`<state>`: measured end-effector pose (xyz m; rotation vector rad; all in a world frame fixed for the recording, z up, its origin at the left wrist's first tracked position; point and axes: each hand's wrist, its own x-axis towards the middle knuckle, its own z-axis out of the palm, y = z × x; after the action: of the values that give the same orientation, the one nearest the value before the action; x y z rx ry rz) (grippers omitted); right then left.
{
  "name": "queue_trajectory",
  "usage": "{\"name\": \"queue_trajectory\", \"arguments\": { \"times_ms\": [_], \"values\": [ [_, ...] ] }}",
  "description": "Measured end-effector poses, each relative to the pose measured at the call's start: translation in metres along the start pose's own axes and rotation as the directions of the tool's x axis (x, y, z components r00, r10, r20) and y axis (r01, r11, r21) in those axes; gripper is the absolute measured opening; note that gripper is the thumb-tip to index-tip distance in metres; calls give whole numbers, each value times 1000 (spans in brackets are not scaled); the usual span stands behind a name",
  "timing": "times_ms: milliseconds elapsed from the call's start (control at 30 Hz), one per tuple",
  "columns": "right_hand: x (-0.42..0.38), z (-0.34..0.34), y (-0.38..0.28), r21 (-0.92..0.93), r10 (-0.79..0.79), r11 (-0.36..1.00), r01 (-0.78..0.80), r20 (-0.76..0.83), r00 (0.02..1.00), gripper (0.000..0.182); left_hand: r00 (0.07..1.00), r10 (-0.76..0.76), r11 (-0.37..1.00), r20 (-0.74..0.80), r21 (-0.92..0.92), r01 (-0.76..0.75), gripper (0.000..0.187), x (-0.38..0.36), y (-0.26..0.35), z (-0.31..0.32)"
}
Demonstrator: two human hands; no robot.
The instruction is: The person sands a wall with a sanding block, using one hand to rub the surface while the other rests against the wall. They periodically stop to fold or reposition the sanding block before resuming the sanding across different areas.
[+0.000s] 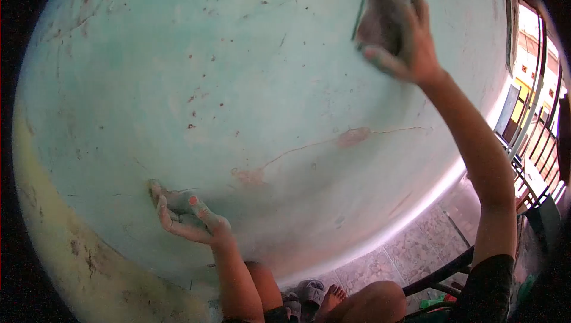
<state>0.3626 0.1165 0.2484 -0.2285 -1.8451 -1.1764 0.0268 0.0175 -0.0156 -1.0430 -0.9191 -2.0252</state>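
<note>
A pale green wall [256, 85], with cracks, chips and dark specks, fills most of the head view. At the upper right, my right hand [410, 32] is closed around a dark brown piece of sandpaper [380, 23] pressed on the wall. This hand is slightly blurred. Lower left, my left hand [193, 216] is beside the wall, its dusty fingers curved and apart. Nothing distinct shows in its grey-coated palm. Between the hands, a thin crack joins two pinkish bare patches [354, 137].
My bent knee [377, 302] and bare foot are at the bottom, beside grey sandals [310, 292] on the patterned tile floor [380, 263]. A dark chair frame [440, 272] stands at lower right. Metal railings [538, 121] and bright daylight are on the far right.
</note>
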Motion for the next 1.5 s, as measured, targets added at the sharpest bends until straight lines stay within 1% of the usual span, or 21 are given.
{"name": "queue_trajectory", "arguments": {
  "times_ms": [67, 100, 133, 233, 300, 400, 500, 567, 667, 700, 833, 900, 1000, 1133, 1200, 1233, 1300, 1333, 1400, 1467, 1500],
  "values": [
    [-15, 1, -33, -37, -100, 993, 109, 181, 978, 92, 1000, 3, 1000, 5, 3, -3, 46, 1, 0, 0],
    [-20, 1, -41, 52, -204, 979, 197, 265, 943, 88, 1000, 19, 1000, 8, 12, -19, 45, 6, 1, 1],
    [-22, 0, -48, 137, -368, 930, 342, 307, 878, 87, 1000, 23, 1000, 3, 10, -23, 45, 5, 2, 1],
    [-21, -3, -49, 189, -442, 897, 400, 321, 838, 90, 1000, -2, 1000, 21, 14, 1, 45, 3, -3, -3],
    [-21, -7, -48, 205, -162, 972, 118, 216, 963, 90, 1000, -18, 999, 18, -50, 19, 43, 2, -4, -2],
    [-36, -4, -54, 159, -164, 978, 132, 207, 965, 92, 1000, -15, 1000, 21, 11, 14, 40, 1, 0, -2],
    [-48, -8, -69, 208, -184, 969, 134, 247, 951, 90, 999, -10, 1000, 34, 30, 9, 35, 2, 0, -3],
    [-49, -5, -83, 278, -217, 948, 157, 203, 955, 84, 999, 5, 1000, 33, -2, -5, 34, 6, 2, -1],
    [-44, -5, -98, 238, -227, 957, 166, 258, 939, 83, 999, 25, 1000, 31, -17, -25, 31, 7, 1, -1],
    [-43, -4, -103, 232, -181, 965, 118, 272, 945, 84, 999, 28, 1000, 35, -2, -28, 30, 7, 1, -1],
    [-44, -3, -109, 167, -114, 984, 58, 347, 931, 84, 1000, 8, 998, 24, -54, -7, 31, 5, -2, -2],
    [-48, -3, -111, 124, -61, 992, 15, 368, 928, 76, 999, 5, 1000, 47, -5, -4, 32, 5, -1, -3],
    [-43, -6, -118, 106, -33, 994, -7, 375, 926, 74, 999, 19, 999, 31, 36, -20, 33, 5, -3, -2],
    [-26, -8, -109, 114, -127, 990, 87, 416, 900, 75, 999, -38, 995, -9, -96, 37, 32, -1, 1, -1],
    [-10, -5, -107, 117, -66, 993, 27, 348, 935, 88, 988, -152, 988, -32, 12, 152, 42, -3, 0, -1],
    [-3, -4, -105, 114, -73, 993, 35, 352, 933, 88, 987, -158, 987, -38, 8, 159, 42, -5, -3, -3],
    [12, -1, -102, 117, -30, 993, -7, 306, 952, 80, 1000, -23, 998, 20, 67, 22, 39, -7, -8, -8],
    [18, -1, -103, 116, -38, 993, 3, 307, 951, 80, 1000, -28, 997, 12, 67, 27, 39, -5, -7, -5],
    [29, -2, -104, 60, 87, 992, -112, 321, 943, 87, 999, -26, 993, -29, -114, 22, 42, 1, 1, 2],
    [38, 1, -106, 84, 95, 988, -131, 339, 936, 92, 999, -32, 995, -1, -97, 32, 40, -5, -7, -4],
    [60, -9, -100, 24, 157, 984, -175, 338, 928, 92, 999, -9, 997, 48, -75, 12, 38, 15, 2, -4]
  ]
}}
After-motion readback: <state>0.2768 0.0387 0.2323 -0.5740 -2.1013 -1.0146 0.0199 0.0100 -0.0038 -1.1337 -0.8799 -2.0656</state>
